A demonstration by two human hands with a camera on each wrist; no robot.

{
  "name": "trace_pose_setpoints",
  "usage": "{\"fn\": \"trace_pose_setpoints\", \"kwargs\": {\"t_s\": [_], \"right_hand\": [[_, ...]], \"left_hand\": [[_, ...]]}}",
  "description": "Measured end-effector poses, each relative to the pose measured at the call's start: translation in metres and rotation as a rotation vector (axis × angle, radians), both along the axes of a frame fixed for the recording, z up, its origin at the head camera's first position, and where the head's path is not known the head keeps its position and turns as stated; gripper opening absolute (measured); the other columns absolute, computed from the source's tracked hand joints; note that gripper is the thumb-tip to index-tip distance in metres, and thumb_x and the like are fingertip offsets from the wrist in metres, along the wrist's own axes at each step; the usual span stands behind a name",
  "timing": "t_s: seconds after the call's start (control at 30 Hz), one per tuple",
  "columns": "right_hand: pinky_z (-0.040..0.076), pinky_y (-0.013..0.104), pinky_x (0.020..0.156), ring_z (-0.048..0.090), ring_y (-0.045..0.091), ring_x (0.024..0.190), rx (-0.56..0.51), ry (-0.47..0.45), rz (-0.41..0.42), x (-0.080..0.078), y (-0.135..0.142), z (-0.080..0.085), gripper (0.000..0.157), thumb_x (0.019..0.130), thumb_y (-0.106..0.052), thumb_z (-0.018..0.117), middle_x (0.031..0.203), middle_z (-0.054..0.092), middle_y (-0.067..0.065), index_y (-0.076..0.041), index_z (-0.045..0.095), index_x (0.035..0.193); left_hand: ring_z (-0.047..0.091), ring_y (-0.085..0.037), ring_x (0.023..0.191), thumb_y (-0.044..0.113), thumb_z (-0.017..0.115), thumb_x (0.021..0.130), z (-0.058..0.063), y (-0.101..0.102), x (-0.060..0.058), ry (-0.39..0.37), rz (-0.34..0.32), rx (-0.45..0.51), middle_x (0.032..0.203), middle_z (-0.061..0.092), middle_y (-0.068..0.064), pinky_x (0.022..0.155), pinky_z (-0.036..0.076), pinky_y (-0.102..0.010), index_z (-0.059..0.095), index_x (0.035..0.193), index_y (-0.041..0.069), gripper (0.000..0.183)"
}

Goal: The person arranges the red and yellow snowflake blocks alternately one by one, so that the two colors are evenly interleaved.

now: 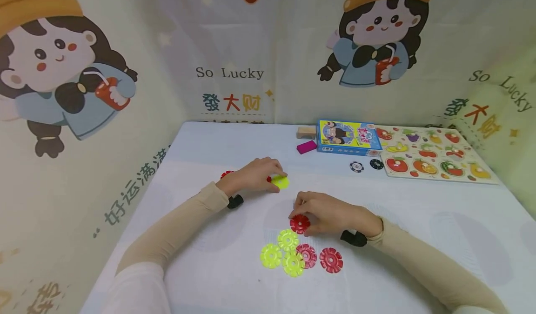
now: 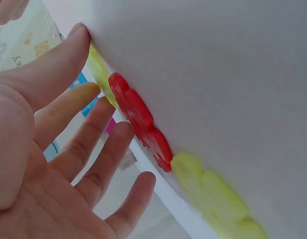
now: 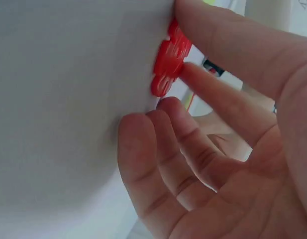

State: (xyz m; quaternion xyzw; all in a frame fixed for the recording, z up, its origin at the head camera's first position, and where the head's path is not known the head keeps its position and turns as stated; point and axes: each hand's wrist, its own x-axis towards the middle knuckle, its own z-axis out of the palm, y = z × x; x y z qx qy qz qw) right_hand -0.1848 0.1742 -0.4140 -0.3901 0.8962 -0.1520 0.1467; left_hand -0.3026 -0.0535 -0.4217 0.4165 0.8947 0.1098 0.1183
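Observation:
In the head view my left hand (image 1: 256, 174) pinches a yellow-green notched plastic disc (image 1: 280, 182) lying flat on the table. The left wrist view shows thumb and index finger at that disc's edges, the other fingers spread. A red disc (image 2: 141, 119) adjoins it, and another yellow-green disc (image 2: 210, 191) follows in the row. My right hand (image 1: 328, 213) pinches a red notched disc (image 1: 299, 223) between thumb and index finger, close to the tabletop. Nearer the front lie several loose discs: yellow-green ones (image 1: 271, 256) and red ones (image 1: 331, 260), some overlapping.
At the back right stand a blue-and-yellow box (image 1: 349, 137) and a fruit picture board (image 1: 435, 156). Beside the box are a wooden block (image 1: 306, 132) and a magenta block (image 1: 307, 147). A white chip (image 1: 357, 167) and a black chip (image 1: 376, 164) lie before it.

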Motion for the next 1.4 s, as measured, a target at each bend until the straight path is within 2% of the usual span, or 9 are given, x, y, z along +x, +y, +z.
{"fn": "trace_pose_setpoints", "kwargs": {"t_s": [0.23, 0.43, 0.53, 0.73, 0.9, 1.0, 1.2, 1.3, 1.4], "right_hand": [[0.051, 0.017, 0.076, 0.053, 0.005, 0.098, 0.064, 0.060, -0.083, 0.011, -0.001, 0.002, 0.047, 0.072, -0.045, 0.079, 0.108, 0.059, -0.008, -0.025, 0.065, 0.113], [0.050, 0.014, 0.068, 0.058, 0.006, 0.093, 0.019, 0.097, -0.103, 0.012, 0.000, 0.001, 0.049, 0.066, -0.048, 0.082, 0.104, 0.063, -0.009, -0.026, 0.069, 0.108], [0.049, 0.014, 0.066, 0.058, 0.005, 0.086, -0.018, 0.144, -0.137, -0.005, 0.006, 0.002, 0.046, 0.066, -0.049, 0.081, 0.097, 0.064, -0.010, -0.026, 0.071, 0.104], [0.050, 0.021, 0.066, 0.057, 0.009, 0.079, -0.109, 0.235, -0.288, -0.059, 0.017, 0.002, 0.042, 0.067, -0.040, 0.084, 0.090, 0.067, -0.005, -0.017, 0.074, 0.101], [0.049, 0.020, 0.066, 0.057, 0.013, 0.082, -0.118, 0.161, -0.231, -0.076, 0.010, -0.007, 0.043, 0.073, -0.036, 0.081, 0.092, 0.067, 0.002, -0.011, 0.073, 0.106], [0.049, 0.021, 0.066, 0.056, 0.014, 0.083, -0.128, 0.139, -0.217, -0.075, 0.006, -0.010, 0.042, 0.074, -0.033, 0.080, 0.092, 0.065, 0.005, -0.010, 0.073, 0.108], [0.050, 0.021, 0.069, 0.056, 0.016, 0.089, -0.130, 0.173, -0.250, -0.068, 0.004, -0.010, 0.048, 0.074, -0.036, 0.080, 0.101, 0.064, 0.005, -0.013, 0.069, 0.116], [0.051, 0.021, 0.071, 0.058, 0.015, 0.090, -0.156, 0.152, -0.249, -0.052, 0.002, -0.006, 0.050, 0.073, -0.037, 0.081, 0.103, 0.063, 0.002, -0.016, 0.069, 0.117], [0.051, 0.021, 0.073, 0.057, 0.010, 0.090, -0.127, 0.109, -0.141, -0.027, -0.007, -0.001, 0.051, 0.074, -0.041, 0.079, 0.106, 0.062, -0.002, -0.022, 0.067, 0.119]], "left_hand": [[0.048, -0.015, 0.116, 0.041, 0.072, 0.081, 0.005, 0.001, 0.005, -0.011, 0.010, 0.007, 0.122, 0.057, 0.005, 0.097, 0.039, -0.040, 0.062, 0.126, 0.026, 0.049], [0.048, -0.014, 0.114, 0.039, 0.073, 0.080, 0.006, 0.002, 0.010, -0.016, 0.027, 0.000, 0.120, 0.058, 0.005, 0.096, 0.039, -0.039, 0.063, 0.125, 0.025, 0.048], [0.048, -0.015, 0.114, 0.039, 0.073, 0.080, 0.007, 0.003, 0.011, -0.024, 0.031, -0.003, 0.120, 0.058, 0.004, 0.096, 0.039, -0.040, 0.063, 0.126, 0.025, 0.049], [0.050, -0.014, 0.113, 0.040, 0.074, 0.080, 0.006, 0.004, 0.010, 0.005, 0.032, 0.001, 0.119, 0.058, 0.005, 0.094, 0.040, -0.040, 0.064, 0.124, 0.026, 0.048], [0.050, -0.014, 0.114, 0.042, 0.073, 0.080, 0.003, 0.005, 0.009, 0.003, 0.023, -0.019, 0.121, 0.058, 0.005, 0.095, 0.040, -0.039, 0.063, 0.125, 0.027, 0.048], [0.051, -0.015, 0.113, 0.041, 0.074, 0.079, 0.005, 0.006, 0.009, -0.003, 0.014, -0.010, 0.121, 0.059, 0.003, 0.093, 0.041, -0.039, 0.064, 0.124, 0.025, 0.048], [0.052, -0.012, 0.108, 0.041, 0.074, 0.079, 0.008, 0.005, 0.006, 0.020, 0.017, -0.018, 0.118, 0.059, 0.004, 0.088, 0.043, -0.038, 0.064, 0.123, 0.025, 0.048], [0.051, -0.013, 0.111, 0.042, 0.071, 0.081, 0.007, 0.006, 0.005, 0.039, 0.011, -0.030, 0.121, 0.057, 0.004, 0.090, 0.041, -0.040, 0.063, 0.125, 0.027, 0.048], [0.049, -0.014, 0.116, 0.044, 0.070, 0.081, 0.006, 0.009, 0.005, 0.060, 0.007, -0.026, 0.125, 0.055, 0.005, 0.093, 0.040, -0.041, 0.061, 0.128, 0.027, 0.050]]}}
